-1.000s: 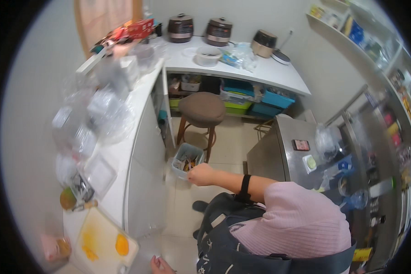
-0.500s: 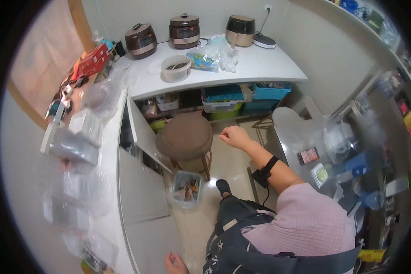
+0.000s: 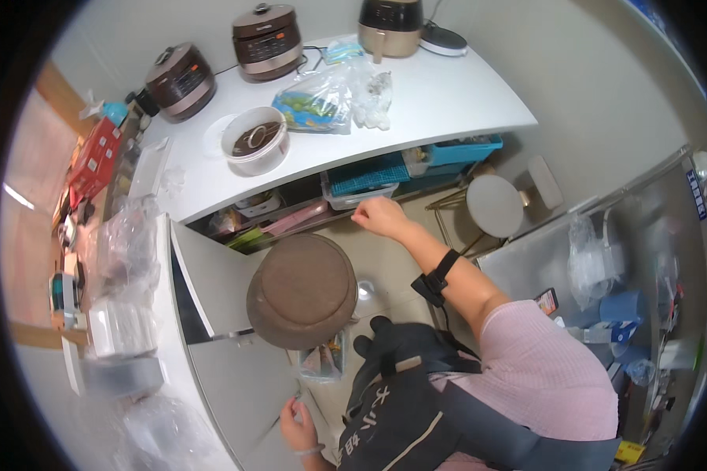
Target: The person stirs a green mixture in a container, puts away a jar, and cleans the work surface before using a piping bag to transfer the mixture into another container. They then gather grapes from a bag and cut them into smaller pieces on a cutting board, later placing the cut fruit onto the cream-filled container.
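My right hand [image 3: 381, 217] hangs in the air beyond the brown round stool [image 3: 306, 286], fingers curled and nothing visible in them. It is just in front of the shelf under the white counter [image 3: 440, 94]. Low down, close to the grey cabinet doors [image 3: 239, 377], is my left hand [image 3: 297, 426], its fingers bent together. A tiny greenish sliver shows at its fingertips, too small to name. On the counter stand a white tub [image 3: 259, 161] with dark contents and a clear plastic bag [image 3: 330, 102] with a blue and green pack in it.
Two brown cookers [image 3: 267, 47] and an air fryer [image 3: 390, 31] line the wall. One cabinet door [image 3: 208, 275] stands open beside the stool. A waste bin [image 3: 322, 365] is partly under the stool. At right are a grey-seated stool [image 3: 495, 206] and a steel table [image 3: 518, 275].
My view has shifted forward, so the counter and brown stool look nearer. My left hand has come further into view by the cabinet doors. The right hand stays curled.
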The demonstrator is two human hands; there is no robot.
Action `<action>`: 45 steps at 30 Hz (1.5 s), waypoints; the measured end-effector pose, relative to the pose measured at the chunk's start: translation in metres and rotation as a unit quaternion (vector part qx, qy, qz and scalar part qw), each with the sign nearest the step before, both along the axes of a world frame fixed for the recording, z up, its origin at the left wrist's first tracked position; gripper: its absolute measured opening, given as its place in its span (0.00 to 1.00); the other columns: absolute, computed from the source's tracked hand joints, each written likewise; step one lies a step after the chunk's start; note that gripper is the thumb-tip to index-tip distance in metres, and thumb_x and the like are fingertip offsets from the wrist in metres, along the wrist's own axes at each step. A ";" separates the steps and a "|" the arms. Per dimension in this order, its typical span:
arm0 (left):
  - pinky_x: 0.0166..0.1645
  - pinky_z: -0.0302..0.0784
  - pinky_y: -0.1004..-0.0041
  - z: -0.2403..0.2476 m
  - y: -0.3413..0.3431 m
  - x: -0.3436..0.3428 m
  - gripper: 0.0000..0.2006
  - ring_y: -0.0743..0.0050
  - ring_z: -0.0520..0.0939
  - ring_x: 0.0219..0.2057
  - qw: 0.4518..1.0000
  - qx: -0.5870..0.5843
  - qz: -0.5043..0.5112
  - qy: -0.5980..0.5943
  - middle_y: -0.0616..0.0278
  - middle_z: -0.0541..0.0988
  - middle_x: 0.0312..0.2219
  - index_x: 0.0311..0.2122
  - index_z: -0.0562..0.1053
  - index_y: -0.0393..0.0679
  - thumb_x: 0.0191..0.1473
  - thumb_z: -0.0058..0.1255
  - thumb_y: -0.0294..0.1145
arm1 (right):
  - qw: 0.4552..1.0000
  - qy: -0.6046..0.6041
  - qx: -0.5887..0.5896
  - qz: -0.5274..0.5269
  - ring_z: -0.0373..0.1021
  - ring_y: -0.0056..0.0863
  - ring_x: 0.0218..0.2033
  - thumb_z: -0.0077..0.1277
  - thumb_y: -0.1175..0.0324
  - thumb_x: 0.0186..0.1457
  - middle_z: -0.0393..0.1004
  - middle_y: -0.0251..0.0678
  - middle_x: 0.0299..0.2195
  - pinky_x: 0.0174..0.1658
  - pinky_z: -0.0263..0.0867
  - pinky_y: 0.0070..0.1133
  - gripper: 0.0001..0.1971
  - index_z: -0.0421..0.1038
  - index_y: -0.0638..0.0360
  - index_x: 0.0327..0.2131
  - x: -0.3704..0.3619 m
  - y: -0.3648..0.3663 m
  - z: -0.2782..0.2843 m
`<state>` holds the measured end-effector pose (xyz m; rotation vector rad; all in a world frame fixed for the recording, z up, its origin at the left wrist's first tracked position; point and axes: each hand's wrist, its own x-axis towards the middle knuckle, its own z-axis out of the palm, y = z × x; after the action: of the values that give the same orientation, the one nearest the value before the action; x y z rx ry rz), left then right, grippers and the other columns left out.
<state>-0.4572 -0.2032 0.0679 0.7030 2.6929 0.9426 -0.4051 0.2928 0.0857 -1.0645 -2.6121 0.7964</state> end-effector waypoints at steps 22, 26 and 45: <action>0.38 0.73 0.70 0.055 0.560 -0.140 0.10 0.62 0.79 0.30 0.942 0.056 -0.304 -0.134 0.55 0.77 0.28 0.38 0.73 0.39 0.47 0.53 0.24 | 0.961 0.109 -0.113 -0.227 0.71 0.42 0.34 0.56 0.62 0.40 0.75 0.43 0.34 0.41 0.67 0.28 0.23 0.68 0.62 0.42 -0.073 0.453 -0.084; 0.44 0.71 0.66 0.027 0.679 -0.149 0.13 0.52 0.76 0.40 0.913 0.108 -0.383 -0.091 0.50 0.76 0.37 0.43 0.71 0.37 0.50 0.51 0.26 | 0.946 0.145 -0.142 -0.253 0.71 0.32 0.31 0.55 0.70 0.43 0.74 0.38 0.30 0.37 0.66 0.23 0.15 0.69 0.63 0.37 -0.044 0.416 -0.085; 0.38 0.73 0.75 -0.065 0.826 -0.076 0.21 0.71 0.76 0.32 0.918 0.126 -0.318 -0.199 0.54 0.75 0.34 0.44 0.68 0.35 0.50 0.55 0.40 | 0.920 0.151 -0.165 -0.322 0.56 0.41 0.55 0.61 0.68 0.43 0.51 0.51 0.58 0.56 0.54 0.28 0.48 0.37 0.64 0.60 0.023 0.414 -0.078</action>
<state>-0.5331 0.6232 0.0031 1.1872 1.8190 1.0990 -0.3826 0.7068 0.0076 -1.6114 -1.7318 1.1262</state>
